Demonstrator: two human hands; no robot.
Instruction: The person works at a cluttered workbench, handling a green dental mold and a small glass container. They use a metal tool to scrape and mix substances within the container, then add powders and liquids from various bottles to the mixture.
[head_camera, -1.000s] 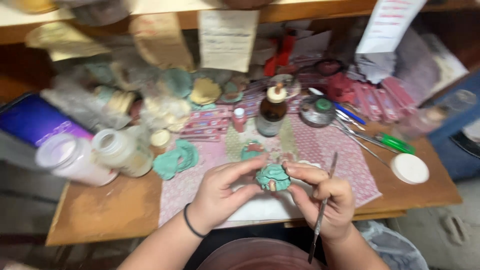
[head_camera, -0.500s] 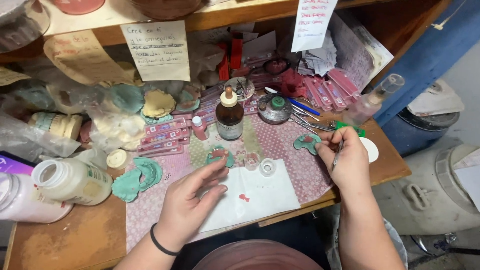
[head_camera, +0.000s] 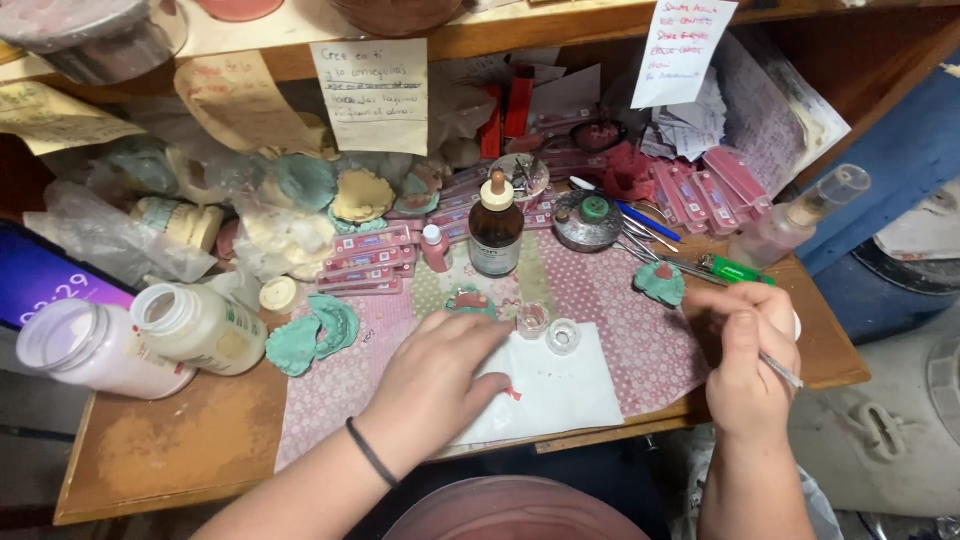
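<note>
A cluttered wooden desk (head_camera: 180, 450) sits under a wooden shelf (head_camera: 560, 25), with handwritten paper notes (head_camera: 372, 95) hanging from the shelf's edge. A patterned pink cloth (head_camera: 620, 330) covers the desk's middle. To the right, a blue panel (head_camera: 900, 160) stands above a grey floor (head_camera: 890, 440).

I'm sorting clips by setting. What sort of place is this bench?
Probably a small dental laboratory bench. Green jaw-shaped casts lie on the patterned cloth, pink flat strips are stacked behind them, and the right hand holds a thin metal tool while the left hand rests on white paper.
</note>
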